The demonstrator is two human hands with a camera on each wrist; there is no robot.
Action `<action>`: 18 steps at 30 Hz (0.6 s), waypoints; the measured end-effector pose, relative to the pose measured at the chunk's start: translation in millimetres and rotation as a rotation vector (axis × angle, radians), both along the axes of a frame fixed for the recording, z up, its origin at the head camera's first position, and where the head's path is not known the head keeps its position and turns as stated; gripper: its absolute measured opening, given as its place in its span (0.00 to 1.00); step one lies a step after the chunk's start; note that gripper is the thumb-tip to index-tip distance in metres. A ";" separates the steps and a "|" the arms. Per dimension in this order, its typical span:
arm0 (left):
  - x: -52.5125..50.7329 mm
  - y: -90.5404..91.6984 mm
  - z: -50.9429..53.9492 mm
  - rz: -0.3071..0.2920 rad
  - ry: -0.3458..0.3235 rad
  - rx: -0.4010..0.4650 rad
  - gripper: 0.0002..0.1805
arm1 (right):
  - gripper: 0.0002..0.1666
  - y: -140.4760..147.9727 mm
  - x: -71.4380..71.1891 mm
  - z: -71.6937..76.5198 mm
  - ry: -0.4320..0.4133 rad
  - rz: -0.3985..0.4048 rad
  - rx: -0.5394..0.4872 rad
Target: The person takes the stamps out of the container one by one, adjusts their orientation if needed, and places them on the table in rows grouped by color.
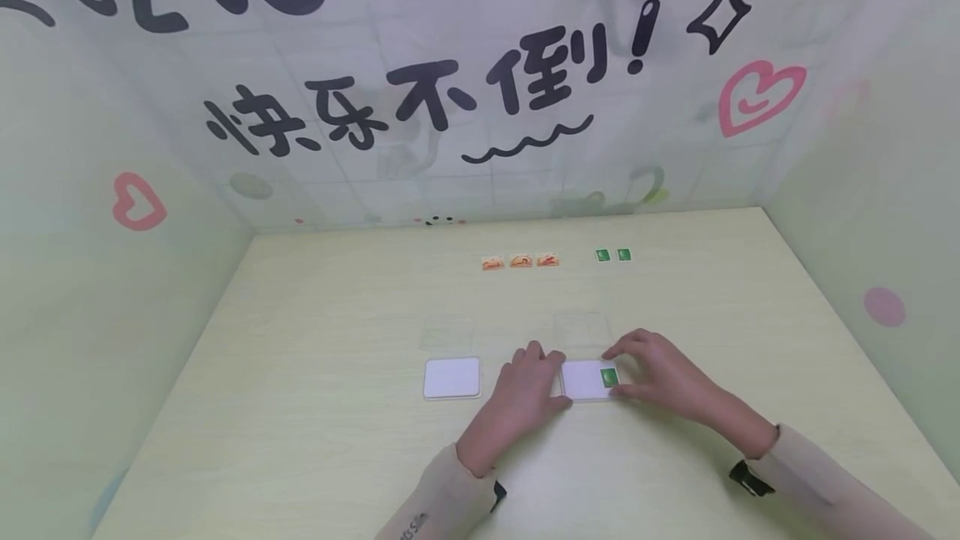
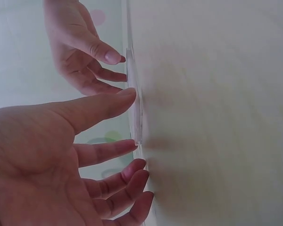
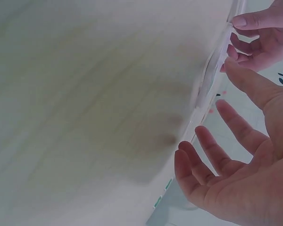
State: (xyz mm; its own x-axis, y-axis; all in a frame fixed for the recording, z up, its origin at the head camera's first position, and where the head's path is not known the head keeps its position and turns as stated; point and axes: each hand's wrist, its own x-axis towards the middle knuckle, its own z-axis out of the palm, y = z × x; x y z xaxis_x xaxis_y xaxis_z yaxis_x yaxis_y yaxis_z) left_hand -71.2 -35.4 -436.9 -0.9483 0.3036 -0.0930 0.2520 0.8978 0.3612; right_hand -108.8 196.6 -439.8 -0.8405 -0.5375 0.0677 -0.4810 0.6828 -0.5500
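Observation:
In the head view, a flat clear case (image 1: 585, 399) lies on the table with a white card (image 1: 581, 379) in it. A small green picture piece (image 1: 608, 377) lies on the card's right end. My left hand (image 1: 528, 386) holds the case's left end by its near and far edges, between thumb and forefinger. At the right end, the thumb and forefinger of my right hand (image 1: 663, 373) span the same two edges beside the green piece. Both wrist views show the case edge-on (image 2: 137, 117), the other fingers loosely bent.
A second white card in a case (image 1: 452, 377) lies left of my left hand. Two clear plastic covers (image 1: 447, 332) (image 1: 582, 329) lie behind the cases. Farther back are three orange picture pieces (image 1: 521, 261) and two green ones (image 1: 603, 255). A printed curtain (image 1: 420, 182) stands behind.

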 end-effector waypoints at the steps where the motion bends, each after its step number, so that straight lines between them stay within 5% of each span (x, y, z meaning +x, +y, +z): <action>1: -0.4 -0.2 -0.6 0.003 -0.006 0.012 0.32 | 0.24 0.5 0.0 -0.8 0.003 -0.002 0.003; 18: -6.4 -2.9 -7.0 0.070 -0.105 0.324 0.31 | 0.17 0.8 -0.9 -4.2 -0.022 -0.033 0.018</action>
State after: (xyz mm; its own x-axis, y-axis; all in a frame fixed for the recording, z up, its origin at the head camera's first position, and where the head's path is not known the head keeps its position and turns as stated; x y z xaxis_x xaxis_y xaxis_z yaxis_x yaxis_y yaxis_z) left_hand -77.6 -38.2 -443.9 -0.9582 0.2678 -0.1008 0.1401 0.7461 0.6509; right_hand -109.6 197.4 -443.9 -0.8592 -0.5101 0.0396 -0.4456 0.7081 -0.5478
